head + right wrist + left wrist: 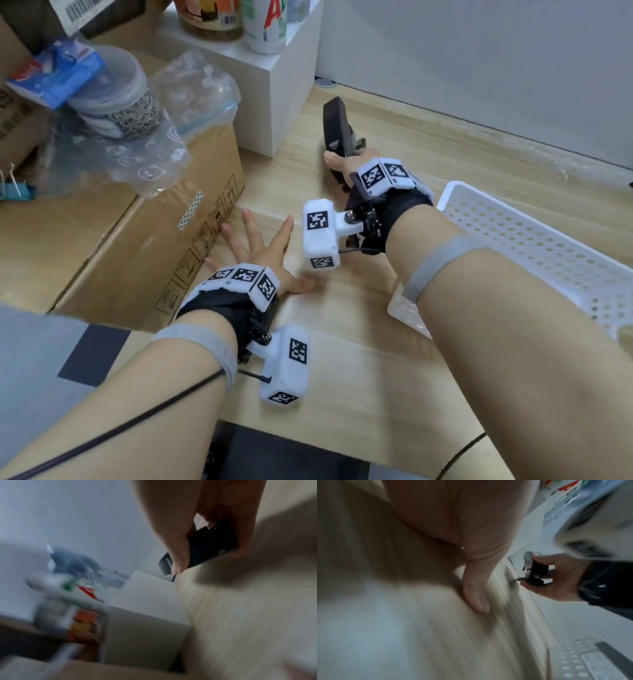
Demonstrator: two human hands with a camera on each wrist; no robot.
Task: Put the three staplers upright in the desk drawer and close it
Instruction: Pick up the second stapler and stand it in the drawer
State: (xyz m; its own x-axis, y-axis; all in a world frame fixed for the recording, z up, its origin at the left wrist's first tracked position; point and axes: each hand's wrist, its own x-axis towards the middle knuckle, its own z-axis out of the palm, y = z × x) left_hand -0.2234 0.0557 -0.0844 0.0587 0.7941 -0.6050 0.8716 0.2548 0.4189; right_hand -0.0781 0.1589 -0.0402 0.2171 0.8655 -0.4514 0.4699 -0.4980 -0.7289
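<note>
My right hand (342, 164) grips a black stapler (337, 132) over the wooden desk top, its long end pointing away from me. In the right wrist view the thumb lies along the black stapler (204, 547) and the fingers curl round its far side. The left wrist view shows the same stapler (534, 572) in that hand, with its metal parts showing. My left hand (260, 246) lies flat on the desk (342, 325) with its fingers spread, holding nothing. No drawer and no other stapler is in view.
A cardboard box (144, 240) stands at the left with clear plastic bags (147, 137) and a tub of clips (120, 99) on it. Behind it a white block (260, 89) carries bottles. A white perforated basket (534, 246) sits at the right.
</note>
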